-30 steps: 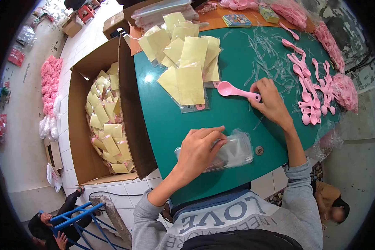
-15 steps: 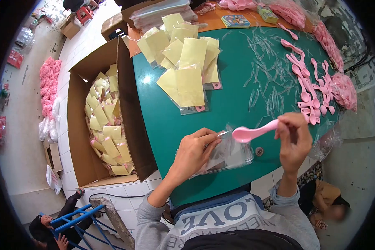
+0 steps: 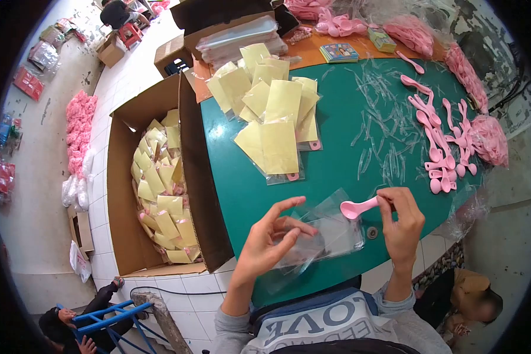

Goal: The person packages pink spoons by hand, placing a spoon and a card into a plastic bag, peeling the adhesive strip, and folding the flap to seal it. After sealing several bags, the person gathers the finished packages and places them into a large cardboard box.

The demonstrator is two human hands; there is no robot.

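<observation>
My right hand [image 3: 404, 223] pinches a pink spoon [image 3: 353, 209] by its handle, the bowl pointing left over the near part of the green table [image 3: 336, 159]. Beneath the spoon lies a stack of clear plastic bags [image 3: 339, 235]. Over the left end of that stack, my left hand [image 3: 266, 243] is open, thumb and fingers apart with nothing between them. Farther up the table sits a heap of clear packets with pale yellow cards [image 3: 280, 147], some showing pink handle ends. Loose pink spoons [image 3: 433, 133] are piled at the right.
A large cardboard box [image 3: 203, 177] full of yellow-card packets [image 3: 159, 183] stands left of the table. Clear plastic strips [image 3: 383, 130] are scattered mid-table. Small printed cards [image 3: 340, 52] lie at the back. People sit at lower left, lower right [image 3: 475, 301] and far upper left.
My left hand has let go of the bag edge and spread its fingers. My right hand has shifted slightly left and down with the spoon. The whole view has moved a little.
</observation>
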